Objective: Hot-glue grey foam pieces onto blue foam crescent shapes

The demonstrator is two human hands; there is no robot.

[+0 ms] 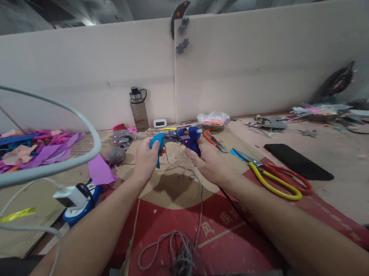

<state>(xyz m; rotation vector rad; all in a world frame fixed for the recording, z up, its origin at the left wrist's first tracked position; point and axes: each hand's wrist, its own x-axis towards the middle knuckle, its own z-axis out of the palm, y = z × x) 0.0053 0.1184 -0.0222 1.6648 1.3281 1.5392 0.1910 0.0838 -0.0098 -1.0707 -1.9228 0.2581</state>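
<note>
My right hand [206,155] is closed around the handle of a blue hot glue gun [189,138], held above the cardboard with its nozzle pointing left. My left hand [148,154] pinches a piece of bright blue felt [157,144], right by the nozzle. Whether nozzle and felt touch, I cannot tell. Grey yarn [200,191] trails from near the felt down over the cardboard [221,227] to a loose bundle [183,254] at the front edge. A dark cord runs down beneath my right forearm.
Yellow-and-red-handled scissors [272,174], a black phone [298,161] and an orange utility knife [215,141] lie to the right. A bottle [138,111] stands behind. Coloured felt scraps [44,152] and a power strip [79,211] are left; a white cable [87,131] loops in front.
</note>
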